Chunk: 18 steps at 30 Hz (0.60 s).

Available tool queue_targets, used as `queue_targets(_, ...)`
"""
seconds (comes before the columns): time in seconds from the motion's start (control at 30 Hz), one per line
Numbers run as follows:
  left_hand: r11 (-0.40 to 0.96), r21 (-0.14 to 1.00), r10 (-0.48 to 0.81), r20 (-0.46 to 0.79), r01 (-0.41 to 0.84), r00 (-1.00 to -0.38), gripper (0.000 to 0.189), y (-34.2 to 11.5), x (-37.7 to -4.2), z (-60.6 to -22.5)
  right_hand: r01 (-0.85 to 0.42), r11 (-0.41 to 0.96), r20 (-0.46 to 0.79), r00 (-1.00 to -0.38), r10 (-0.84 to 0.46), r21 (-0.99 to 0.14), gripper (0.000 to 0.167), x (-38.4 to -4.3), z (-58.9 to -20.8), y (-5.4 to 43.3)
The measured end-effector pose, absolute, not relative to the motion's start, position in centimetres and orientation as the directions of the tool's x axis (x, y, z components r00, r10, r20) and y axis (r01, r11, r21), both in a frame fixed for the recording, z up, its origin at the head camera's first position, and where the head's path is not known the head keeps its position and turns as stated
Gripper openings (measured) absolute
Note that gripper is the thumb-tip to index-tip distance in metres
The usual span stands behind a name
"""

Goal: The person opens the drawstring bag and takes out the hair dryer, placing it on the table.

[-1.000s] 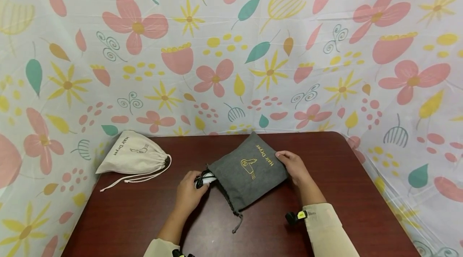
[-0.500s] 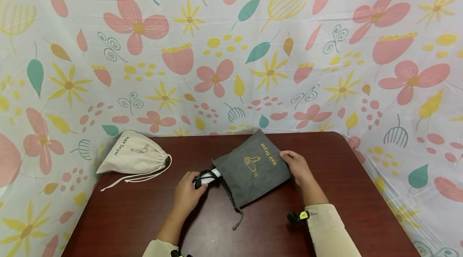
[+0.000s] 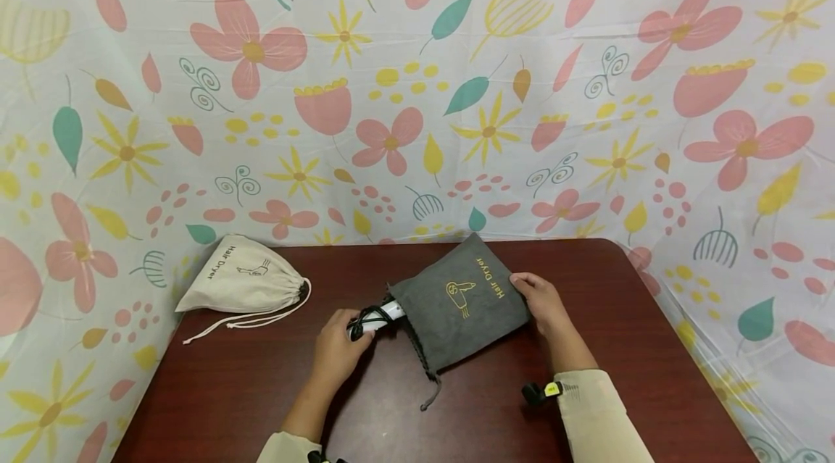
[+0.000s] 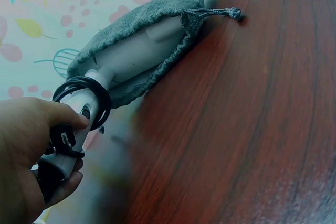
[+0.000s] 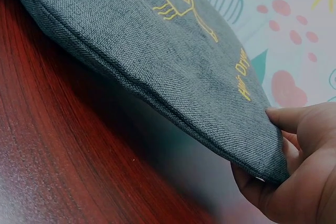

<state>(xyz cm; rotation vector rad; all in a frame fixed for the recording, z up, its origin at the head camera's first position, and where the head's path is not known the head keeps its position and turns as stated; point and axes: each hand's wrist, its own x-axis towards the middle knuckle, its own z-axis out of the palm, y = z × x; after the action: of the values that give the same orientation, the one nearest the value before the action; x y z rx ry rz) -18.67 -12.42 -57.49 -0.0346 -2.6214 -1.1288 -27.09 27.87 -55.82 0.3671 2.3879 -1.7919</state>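
My left hand grips the handle of a white hair dryer, with its black cord wound round that handle. The dryer's barrel lies inside a grey drawstring bag marked "Hair Dryer" in yellow. In the left wrist view the bag's mouth gapes around the barrel, and the handle sticks out. My right hand pinches the bag's closed end, thumb on the printed face and fingers underneath, as the right wrist view shows. The bag appears lifted off the table at that end.
A cream drawstring bag, also printed "Hair Dryer", lies at the back left of the dark red wooden table, its white cord trailing forward. A floral cloth hangs behind the table and along its sides.
The grey bag has shifted to the right along with my right hand. More of the white handle and wound cord shows outside its mouth. My left hand has hardly moved.
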Motion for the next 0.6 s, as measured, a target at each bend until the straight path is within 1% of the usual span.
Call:
queue_targets(0.23, 0.691, 0.711, -0.094, 0.268, 0.131, -0.959, 0.035, -12.53, -18.69, -57.55, 0.272, 0.263, -0.246, -0.961, 0.129, -0.926, 0.049, -27.15, -55.7, 28.04)
queue_targets(0.6, 0.684, 0.719, -0.108, 0.261, 0.119, -0.959, 0.035, -12.69, -18.71, -57.65, 0.269, 0.219, -0.241, -0.96, 0.145, -0.938, 0.04, -27.21, -55.73, 28.3)
